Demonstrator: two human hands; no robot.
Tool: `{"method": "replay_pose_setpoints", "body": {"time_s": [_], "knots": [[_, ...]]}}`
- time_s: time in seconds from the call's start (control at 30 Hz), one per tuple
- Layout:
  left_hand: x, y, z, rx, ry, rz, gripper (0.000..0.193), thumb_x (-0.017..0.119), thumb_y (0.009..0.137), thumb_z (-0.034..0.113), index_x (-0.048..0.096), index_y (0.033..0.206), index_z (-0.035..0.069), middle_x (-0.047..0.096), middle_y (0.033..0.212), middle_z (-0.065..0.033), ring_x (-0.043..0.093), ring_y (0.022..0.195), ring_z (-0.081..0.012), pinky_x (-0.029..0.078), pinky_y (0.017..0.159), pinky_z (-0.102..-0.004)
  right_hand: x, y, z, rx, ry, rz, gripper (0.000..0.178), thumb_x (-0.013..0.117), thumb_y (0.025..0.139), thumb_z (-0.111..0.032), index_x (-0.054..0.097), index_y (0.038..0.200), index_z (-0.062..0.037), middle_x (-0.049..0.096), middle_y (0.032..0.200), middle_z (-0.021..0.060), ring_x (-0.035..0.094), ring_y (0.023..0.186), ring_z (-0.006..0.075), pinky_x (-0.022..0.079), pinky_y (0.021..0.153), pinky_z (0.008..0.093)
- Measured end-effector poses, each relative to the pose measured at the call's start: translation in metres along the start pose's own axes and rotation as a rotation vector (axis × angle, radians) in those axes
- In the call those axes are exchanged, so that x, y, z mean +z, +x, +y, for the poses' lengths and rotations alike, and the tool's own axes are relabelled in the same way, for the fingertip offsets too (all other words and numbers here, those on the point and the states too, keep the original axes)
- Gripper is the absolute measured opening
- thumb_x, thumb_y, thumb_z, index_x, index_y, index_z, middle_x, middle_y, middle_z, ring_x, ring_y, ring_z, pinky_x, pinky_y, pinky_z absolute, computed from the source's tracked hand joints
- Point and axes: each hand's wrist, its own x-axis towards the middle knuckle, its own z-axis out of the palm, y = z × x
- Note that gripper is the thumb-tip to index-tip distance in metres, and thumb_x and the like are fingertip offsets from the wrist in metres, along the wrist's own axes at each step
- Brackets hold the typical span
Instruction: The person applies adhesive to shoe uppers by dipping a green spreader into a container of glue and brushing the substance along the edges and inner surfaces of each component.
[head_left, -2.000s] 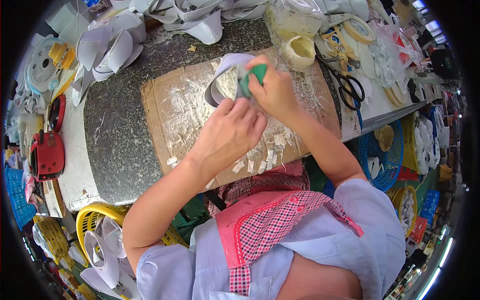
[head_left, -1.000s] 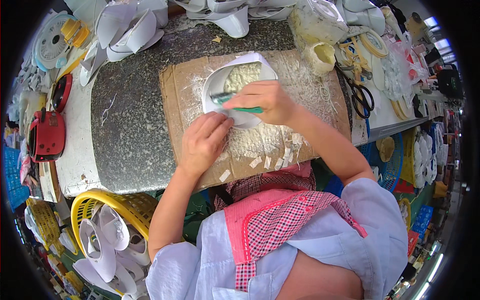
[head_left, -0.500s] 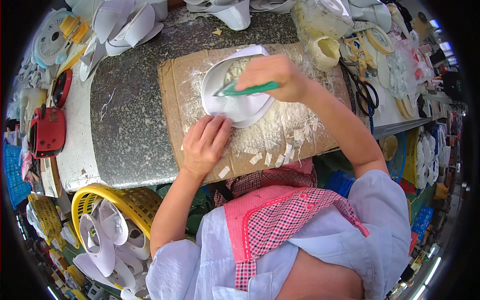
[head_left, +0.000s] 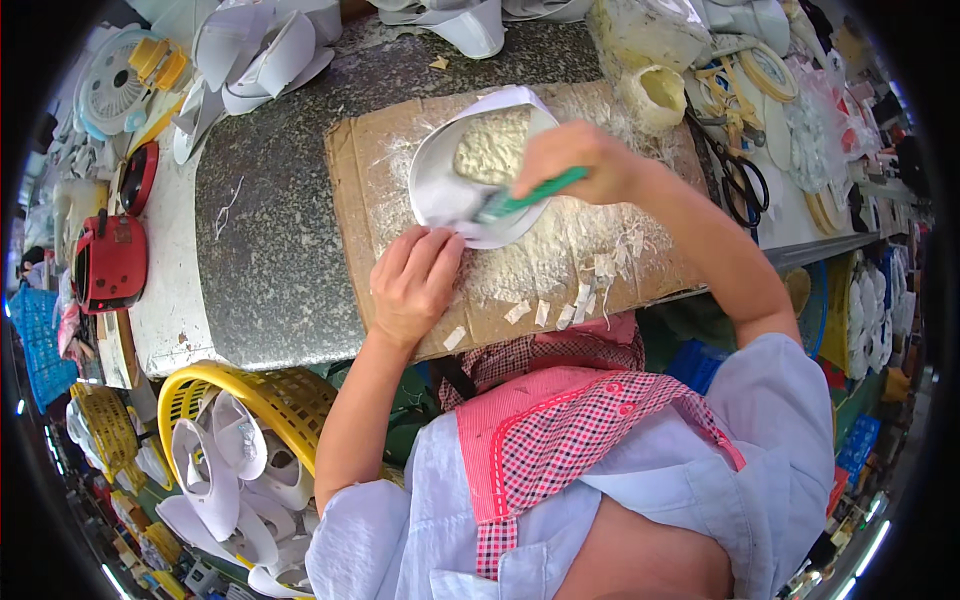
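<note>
A white shoe upper [head_left: 440, 175] lies spread on a glue-crusted cardboard sheet [head_left: 352, 215]. A lumpy cream patch [head_left: 490, 145] shows inside its curved outline; I cannot tell whether that is the cardboard seen through an opening. My left hand [head_left: 415, 280] pinches the near-left edge of the upper, with the thumb hidden. Wrapped round a green-handled brush [head_left: 545, 193], my right hand [head_left: 580, 160] holds it over the near part of the upper. The brush's tip is blurred by motion, low against the white surface.
White scraps [head_left: 582, 300] lie along the cardboard's near edge. Black scissors [head_left: 742, 190] and a crusted pot [head_left: 660, 95] are at the right. More white uppers [head_left: 275, 60] are piled at the back. A yellow basket [head_left: 180, 385] of white uppers stands below left, and a red box [head_left: 110, 265] sits left.
My right hand has moved a little right and nearer, sweeping the brush toward the near edge of the upper and uncovering the cream patch. My left hand keeps its place on the edge.
</note>
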Motion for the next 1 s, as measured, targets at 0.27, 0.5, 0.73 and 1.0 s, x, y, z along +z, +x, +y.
{"method": "replay_pose_setpoints", "body": {"time_s": [0.27, 0.5, 0.73, 1.0], "knots": [[-0.002, 0.029, -0.014, -0.559, -0.391, 0.104, 0.019, 0.050, 0.063, -0.005, 0.061, 0.074, 0.005, 0.058, 0.072, -0.0089, 0.057, 0.069, -0.0233, 0.045, 0.060, -0.0311, 0.025, -0.077, -0.001, 0.206, 1.060, 0.816, 0.015, 0.054, 0.077, 0.002, 0.053, 0.090, -0.0052, 0.056, 0.085, 0.0053, 0.053, 0.083, 0.0181, 0.041, 0.081, 0.0355], [-0.035, 0.062, -0.029, -0.829, -0.729, 0.407, 0.011, 0.053, 0.067, -0.004, 0.061, 0.074, 0.001, 0.059, 0.066, -0.0075, 0.054, 0.062, -0.0125, 0.043, 0.058, -0.0252, 0.062, -0.131, 0.015, 0.347, 1.333, 0.784, 0.016, 0.053, 0.082, -0.014, 0.049, 0.097, -0.0071, 0.054, 0.084, 0.0072, 0.050, 0.066, 0.0156, 0.042, 0.059, 0.0311], [-0.243, 0.000, -0.042, -0.789, -0.557, 1.056, 0.031, 0.053, 0.072, -0.005, 0.051, 0.102, -0.004, 0.059, 0.088, -0.0116, 0.057, 0.070, -0.0155, 0.047, 0.063, -0.0246, 0.060, -0.109, 0.018, 0.349, 1.199, 0.852, 0.014, 0.049, 0.085, -0.012, 0.051, 0.097, -0.0046, 0.055, 0.070, 0.0070, 0.045, 0.049, 0.0135, 0.039, 0.049, 0.0272], [-0.414, -0.200, 0.039, -0.917, 0.006, 1.617, 0.026, 0.046, 0.079, -0.008, 0.048, 0.105, -0.007, 0.053, 0.096, -0.0126, 0.055, 0.083, -0.0177, 0.047, 0.069, -0.0220, 0.057, -0.104, 0.014, 0.390, 1.183, 0.830, 0.010, 0.049, 0.085, -0.012, 0.052, 0.092, -0.0052, 0.053, 0.067, 0.0052, 0.043, 0.050, 0.0120, 0.035, 0.050, 0.0255]]}}
